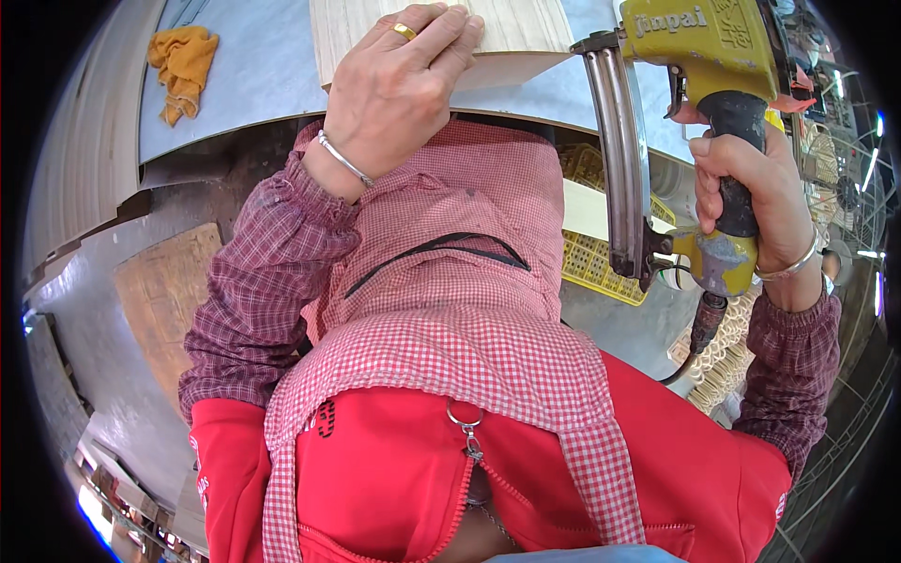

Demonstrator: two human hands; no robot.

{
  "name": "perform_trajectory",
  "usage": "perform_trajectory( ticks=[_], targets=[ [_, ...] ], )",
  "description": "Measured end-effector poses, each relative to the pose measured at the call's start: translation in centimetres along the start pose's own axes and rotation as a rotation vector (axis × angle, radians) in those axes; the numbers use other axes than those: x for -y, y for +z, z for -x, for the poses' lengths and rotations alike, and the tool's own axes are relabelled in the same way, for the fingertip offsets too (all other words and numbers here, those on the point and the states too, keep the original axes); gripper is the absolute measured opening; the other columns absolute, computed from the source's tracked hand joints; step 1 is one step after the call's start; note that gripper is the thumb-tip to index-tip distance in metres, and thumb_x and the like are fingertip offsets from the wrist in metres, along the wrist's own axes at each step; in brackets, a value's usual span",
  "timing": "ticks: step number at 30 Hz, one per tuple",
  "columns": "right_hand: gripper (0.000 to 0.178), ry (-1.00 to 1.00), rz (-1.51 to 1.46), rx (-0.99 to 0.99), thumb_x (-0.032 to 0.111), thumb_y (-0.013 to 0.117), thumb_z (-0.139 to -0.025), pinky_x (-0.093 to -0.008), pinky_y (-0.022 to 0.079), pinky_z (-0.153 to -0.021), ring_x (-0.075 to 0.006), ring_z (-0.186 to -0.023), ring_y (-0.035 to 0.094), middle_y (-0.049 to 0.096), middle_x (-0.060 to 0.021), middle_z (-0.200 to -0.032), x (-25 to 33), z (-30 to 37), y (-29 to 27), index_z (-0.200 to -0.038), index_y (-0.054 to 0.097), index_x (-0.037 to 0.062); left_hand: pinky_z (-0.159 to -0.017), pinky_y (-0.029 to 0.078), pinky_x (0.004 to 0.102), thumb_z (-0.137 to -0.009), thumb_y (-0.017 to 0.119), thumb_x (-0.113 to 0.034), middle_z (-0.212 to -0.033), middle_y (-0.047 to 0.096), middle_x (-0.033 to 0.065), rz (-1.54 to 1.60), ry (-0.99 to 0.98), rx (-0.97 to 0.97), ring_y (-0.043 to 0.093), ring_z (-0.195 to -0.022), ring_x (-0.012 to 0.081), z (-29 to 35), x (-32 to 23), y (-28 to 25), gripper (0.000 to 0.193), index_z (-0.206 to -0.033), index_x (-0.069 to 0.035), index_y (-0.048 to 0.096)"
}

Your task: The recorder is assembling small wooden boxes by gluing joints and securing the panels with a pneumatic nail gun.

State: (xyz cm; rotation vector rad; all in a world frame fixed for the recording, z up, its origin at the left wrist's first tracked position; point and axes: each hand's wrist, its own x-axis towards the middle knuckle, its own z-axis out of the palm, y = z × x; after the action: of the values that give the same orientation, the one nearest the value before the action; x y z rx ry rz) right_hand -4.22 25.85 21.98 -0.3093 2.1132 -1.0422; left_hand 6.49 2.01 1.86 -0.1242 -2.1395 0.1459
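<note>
My right hand (pixel 751 188) is wrapped round the black grip of a yellow pneumatic nail gun (pixel 709 38), with its long metal magazine pointing down toward me. The gun's nose meets, or nearly meets, the right edge of a pale wooden piece (pixel 516 28) at the worktable's near edge; contact is hard to tell. On top of that piece lies my left hand (pixel 399 89), its fingers extended and pressing near the left side. An air hose fitting (pixel 709 319) hangs from the base of the gun's handle.
An orange cloth (pixel 180 68) lies on the blue-grey worktable (pixel 244 84). Stacked wooden boards (pixel 84 141) stand to the left. Below the table at right is a yellow plastic crate (pixel 601 263). A brown board (pixel 169 300) rests on the floor.
</note>
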Motion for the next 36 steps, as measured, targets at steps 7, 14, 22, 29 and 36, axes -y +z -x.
perform_trajectory(
  ticks=[7,14,22,29,36],
  targets=[
    [0.023,0.044,-0.069,0.017,0.014,0.062,-0.079,-0.0203,0.042,-0.042,-0.0084,-0.043,0.047,0.053,-0.0026,-0.060,0.4,0.0,0.2,-0.094,0.057,-0.0033,-0.084,0.052,0.0263,-0.074,0.071,-0.007,-0.111,0.065,-0.0007,-0.042,-0.053,-0.013,0.061,-0.099,0.0147,-0.4,-0.9,-0.2,0.035,-0.109,-0.010,0.069],
    [0.026,0.057,-0.106,-0.011,0.013,0.062,-0.078,-0.0211,0.042,-0.042,-0.0085,-0.043,0.047,0.053,-0.0025,-0.061,0.5,-0.1,0.8,-0.097,0.056,-0.0041,-0.083,0.052,0.0264,-0.074,0.071,-0.007,-0.111,0.065,-0.0005,-0.036,0.015,-0.003,0.061,-0.100,0.0148,0.3,0.4,0.6,0.035,-0.109,-0.010,0.070],
    [0.028,0.007,0.011,-0.017,0.014,0.062,-0.078,-0.0209,0.041,-0.042,-0.0090,-0.042,0.046,0.053,-0.0027,-0.059,1.1,0.1,1.0,-0.100,0.057,-0.0035,-0.082,0.052,0.0264,-0.074,0.070,-0.007,-0.110,0.066,0.0007,0.069,-0.196,0.104,0.062,-0.098,0.0154,-1.5,-2.1,-1.5,0.032,-0.106,-0.007,0.070],
    [0.029,-0.022,0.057,0.018,0.015,0.062,-0.078,-0.0194,0.040,-0.043,-0.0097,-0.041,0.046,0.053,-0.0034,-0.054,2.2,0.8,2.2,-0.099,0.057,-0.0037,-0.081,0.052,0.0263,-0.076,0.068,-0.006,-0.109,0.066,0.0018,0.067,-0.197,0.105,0.062,-0.097,0.0157,-2.3,-2.1,-1.3,0.027,-0.103,-0.005,0.070],
    [0.029,-0.030,0.127,0.074,0.016,0.062,-0.078,-0.0183,0.039,-0.044,-0.0098,-0.040,0.047,0.054,-0.0041,-0.053,2.9,1.1,2.5,-0.099,0.059,-0.0045,-0.083,0.049,0.0251,-0.078,0.063,-0.008,-0.101,0.059,0.0012,0.061,-0.183,0.030,0.060,-0.094,0.0146,-3.0,-2.5,-0.6,0.016,-0.093,-0.004,0.067]
  ],
)
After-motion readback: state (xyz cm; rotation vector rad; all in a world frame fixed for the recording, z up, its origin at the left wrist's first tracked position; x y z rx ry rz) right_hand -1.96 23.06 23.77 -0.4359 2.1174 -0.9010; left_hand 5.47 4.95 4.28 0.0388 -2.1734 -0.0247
